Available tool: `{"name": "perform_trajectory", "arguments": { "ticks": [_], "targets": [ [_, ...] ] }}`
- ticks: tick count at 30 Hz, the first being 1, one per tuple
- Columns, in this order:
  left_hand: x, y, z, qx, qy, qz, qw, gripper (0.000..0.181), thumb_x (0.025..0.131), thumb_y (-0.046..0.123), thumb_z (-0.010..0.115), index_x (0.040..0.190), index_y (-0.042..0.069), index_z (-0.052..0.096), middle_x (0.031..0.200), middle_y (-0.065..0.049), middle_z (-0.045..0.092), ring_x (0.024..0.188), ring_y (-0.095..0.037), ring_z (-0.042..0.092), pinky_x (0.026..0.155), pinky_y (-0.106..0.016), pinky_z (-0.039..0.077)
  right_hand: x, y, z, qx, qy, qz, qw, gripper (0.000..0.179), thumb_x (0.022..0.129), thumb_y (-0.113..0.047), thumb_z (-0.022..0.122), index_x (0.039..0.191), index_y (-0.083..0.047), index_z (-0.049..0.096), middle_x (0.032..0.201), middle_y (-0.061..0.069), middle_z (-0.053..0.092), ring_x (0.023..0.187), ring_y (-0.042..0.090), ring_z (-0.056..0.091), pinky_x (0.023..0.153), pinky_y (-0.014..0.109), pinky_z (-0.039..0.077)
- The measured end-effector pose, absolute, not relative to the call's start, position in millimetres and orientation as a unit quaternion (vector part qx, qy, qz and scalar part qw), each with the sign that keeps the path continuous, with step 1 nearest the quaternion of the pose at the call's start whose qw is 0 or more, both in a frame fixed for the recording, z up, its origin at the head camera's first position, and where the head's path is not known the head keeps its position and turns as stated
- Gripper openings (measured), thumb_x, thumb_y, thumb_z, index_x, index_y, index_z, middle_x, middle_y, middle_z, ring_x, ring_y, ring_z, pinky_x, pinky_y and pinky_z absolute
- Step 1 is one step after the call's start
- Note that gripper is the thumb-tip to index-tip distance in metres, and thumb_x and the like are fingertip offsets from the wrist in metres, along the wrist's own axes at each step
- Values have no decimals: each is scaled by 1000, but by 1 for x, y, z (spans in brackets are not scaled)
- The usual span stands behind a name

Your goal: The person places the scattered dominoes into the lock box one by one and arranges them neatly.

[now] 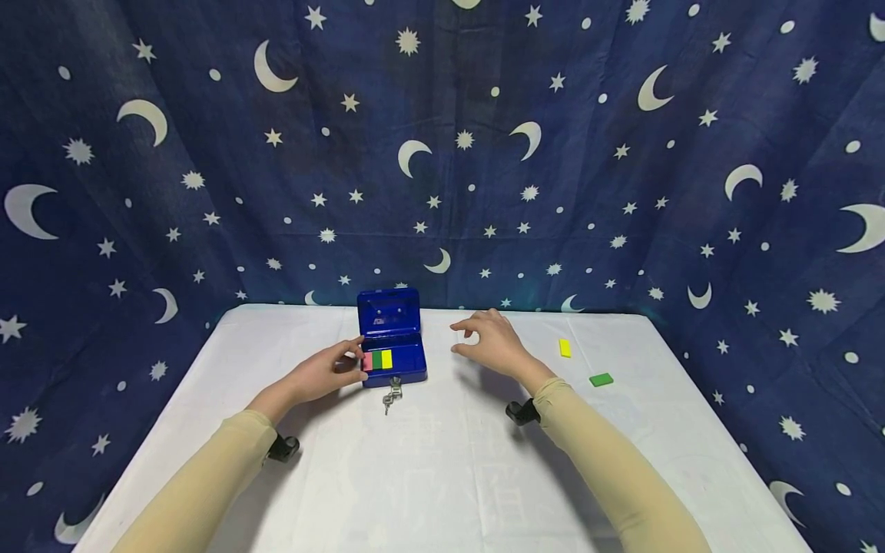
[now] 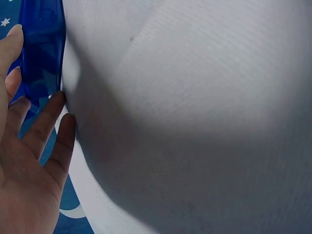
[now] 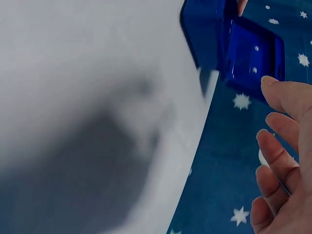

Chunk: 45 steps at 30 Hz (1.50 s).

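Observation:
A blue metal cash box [image 1: 404,376] stands on the table with its lid [image 1: 389,311] tilted up at the back. Inside, on the left, a pink block [image 1: 369,361], a green block [image 1: 376,360] and a yellow block [image 1: 387,359] lie side by side. My left hand [image 1: 318,374] rests at the box's left side, thumb by the front corner and fingers along the left edge, fairly straight in the left wrist view. To the right of the box, my right hand [image 1: 494,343] hovers above the table with relaxed, parted fingers and holds nothing.
On the right lie a loose yellow block [image 1: 565,348] and a loose green block [image 1: 601,379]. Small keys [image 1: 392,394] hang at the box's front lock onto the white tablecloth [image 1: 415,484]. A starry blue curtain [image 1: 470,192] rises behind the table's far edge.

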<state>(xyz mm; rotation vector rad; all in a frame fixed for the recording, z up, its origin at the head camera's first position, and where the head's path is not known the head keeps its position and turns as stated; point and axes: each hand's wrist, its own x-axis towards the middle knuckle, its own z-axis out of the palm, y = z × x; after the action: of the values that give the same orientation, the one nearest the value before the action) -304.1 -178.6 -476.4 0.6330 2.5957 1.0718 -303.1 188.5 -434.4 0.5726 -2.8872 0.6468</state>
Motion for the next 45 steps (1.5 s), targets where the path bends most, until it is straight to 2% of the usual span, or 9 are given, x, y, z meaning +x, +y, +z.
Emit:
{"name": "perform_trajectory", "arguments": {
  "ticks": [6,15,22,33,45],
  "targets": [
    [-304,-179,-478,226,891,372,131,39,96,43,70,122,17,57,166,-4,28,132,-30,54,110,-54,41,-291,228,-438,159,-961,218,65,43,88,-41,78,128,-24,72,106,0,67,103,22,52,95,48,41],
    [-305,-179,-478,230,890,375,123,36,97,39,71,122,16,58,165,-4,29,132,-31,55,110,-56,39,-275,303,-445,114,-967,208,95,46,87,-38,80,128,-18,71,106,6,69,104,28,52,94,53,38],
    [-306,-180,-477,229,891,371,126,41,97,40,70,125,15,57,166,-4,28,133,-33,54,111,-55,39,-261,346,-448,71,-973,201,89,48,89,-36,79,130,-12,70,109,9,69,99,31,53,91,55,38],
    [-305,-179,-477,234,896,360,116,41,96,41,71,125,15,57,166,-3,29,132,-33,54,112,-57,37,-233,390,-462,18,-982,176,65,54,89,-40,77,133,-10,67,111,12,68,100,35,52,90,59,38],
    [-306,-180,-480,226,892,369,128,40,96,44,70,124,18,57,166,-1,27,132,-31,54,110,-57,40,-210,409,-470,-19,-984,168,64,62,86,-44,80,132,-5,66,111,17,67,99,36,51,85,58,40]
  ]
}}
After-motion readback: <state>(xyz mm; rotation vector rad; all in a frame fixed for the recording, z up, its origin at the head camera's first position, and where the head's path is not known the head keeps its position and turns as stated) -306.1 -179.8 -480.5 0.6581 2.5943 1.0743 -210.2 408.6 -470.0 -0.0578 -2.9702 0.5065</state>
